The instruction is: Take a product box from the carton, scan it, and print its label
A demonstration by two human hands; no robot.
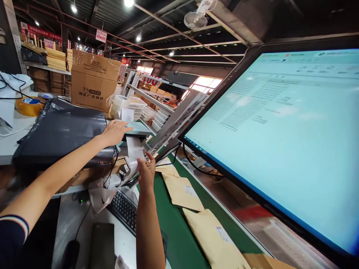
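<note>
My left hand (pixel 116 132) lies with fingers stretched out on the top of a pale blue-grey label printer (pixel 140 129). A strip of white label paper (pixel 134 147) hangs from the printer's front, curling down. At the strip's lower right edge is my right hand (pixel 146 171), its thumb and fingers closed on the paper; the exact fingertip contact is partly hidden. Another piece of white paper (pixel 127 115) stands up behind the printer. Under my right forearm lies a black keyboard (pixel 123 211).
A large monitor (pixel 280 149) fills the right side. Padded envelopes (pixel 183 192) lie on a green conveyor belt (pixel 175 228). Left are a stack of black plastic bags (pixel 67 127), a tape roll (pixel 29 106) and a cardboard box (pixel 94 80). A mouse (pixel 71 254) lies below.
</note>
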